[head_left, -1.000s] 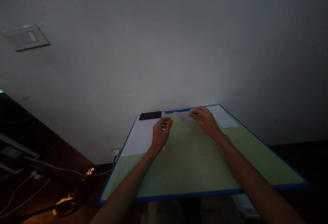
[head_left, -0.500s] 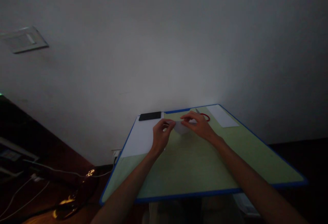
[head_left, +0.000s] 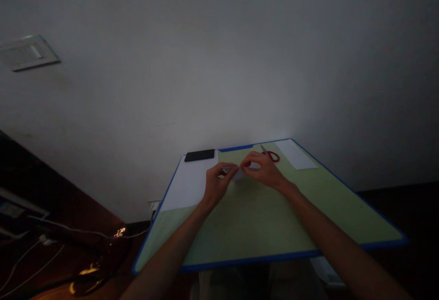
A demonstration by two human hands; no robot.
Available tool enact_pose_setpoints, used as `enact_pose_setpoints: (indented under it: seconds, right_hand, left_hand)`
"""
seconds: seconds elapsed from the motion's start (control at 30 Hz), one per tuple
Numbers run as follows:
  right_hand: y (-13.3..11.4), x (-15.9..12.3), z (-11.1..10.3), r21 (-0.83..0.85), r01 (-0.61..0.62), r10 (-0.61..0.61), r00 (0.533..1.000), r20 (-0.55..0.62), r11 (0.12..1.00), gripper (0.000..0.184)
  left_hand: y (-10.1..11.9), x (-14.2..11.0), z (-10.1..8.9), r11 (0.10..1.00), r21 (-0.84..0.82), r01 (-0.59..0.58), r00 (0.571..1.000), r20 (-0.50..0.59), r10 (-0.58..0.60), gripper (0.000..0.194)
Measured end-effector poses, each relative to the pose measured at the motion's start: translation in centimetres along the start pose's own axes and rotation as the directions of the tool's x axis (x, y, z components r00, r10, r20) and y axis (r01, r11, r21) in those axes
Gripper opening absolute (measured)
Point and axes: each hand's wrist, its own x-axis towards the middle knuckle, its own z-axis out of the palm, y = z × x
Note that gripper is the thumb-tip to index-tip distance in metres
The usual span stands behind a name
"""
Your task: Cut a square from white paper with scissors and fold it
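Note:
My left hand (head_left: 219,180) and my right hand (head_left: 260,169) meet above the middle of a green table (head_left: 260,222) with a blue edge. Between their pinched fingertips is a small piece of white paper (head_left: 238,175), held up off the tabletop and partly hidden by the fingers. Both hands are closed on it, thumbs against forefingers, tips almost touching. Just beyond my right hand lies a pair of scissors (head_left: 274,156) with red handles, its blades pointing to the wall.
A large white sheet (head_left: 185,185) covers the table's back left, with a black phone-like slab (head_left: 199,155) on its far end. A white paper strip (head_left: 297,155) lies at the back right. The wall (head_left: 219,71) borders the table; cables (head_left: 85,233) run at lower left.
My two hands have come closer together, their fingertips now nearly meeting. Less of the paper shows between them, and more of the scissors is visible.

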Motion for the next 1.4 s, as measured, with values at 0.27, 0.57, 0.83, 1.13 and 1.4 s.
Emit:
enact_pose_setpoints:
  seconds: [0.27, 0.57, 0.83, 1.13, 1.4]
  right_hand:
    - [0.3, 0.0, -0.3, -0.126, 0.015, -0.013, 1.0, 0.021, 0.992, 0.01]
    - [1.5, -0.2, -1.0, -0.148, 0.017, -0.017, 1.0, -0.002, 0.989, 0.011]
    - [2.4, -0.3, -2.0, -0.111, -0.019, 0.016, 1.0, -0.027, 0.994, 0.009]
    - [0.9, -1.0, -0.1, -0.239, 0.008, -0.026, 0.997, -0.071, 0.971, 0.062]
    - [0.2, -1.5, 3.4, -0.181, 0.078, -0.066, 0.995, 0.073, 0.98, 0.059]
  left_hand:
    - [0.7, 0.0, -0.4, 0.982, 0.119, -0.149, 0.989, -0.004, 0.151, 0.017]
    - [0.0, 0.5, -1.0, 0.999, 0.043, -0.017, 0.994, -0.106, 0.022, 0.021]
    - [-0.2, 0.7, -0.8, 0.99, -0.104, 0.099, 0.979, -0.169, -0.116, 0.023]
    - [-0.6, 1.3, -1.4, 0.977, -0.149, 0.151, 0.949, -0.255, -0.186, 0.027]
    - [-1.2, 1.0, -0.6, 0.956, -0.227, 0.184, 0.961, -0.164, -0.223, 0.034]
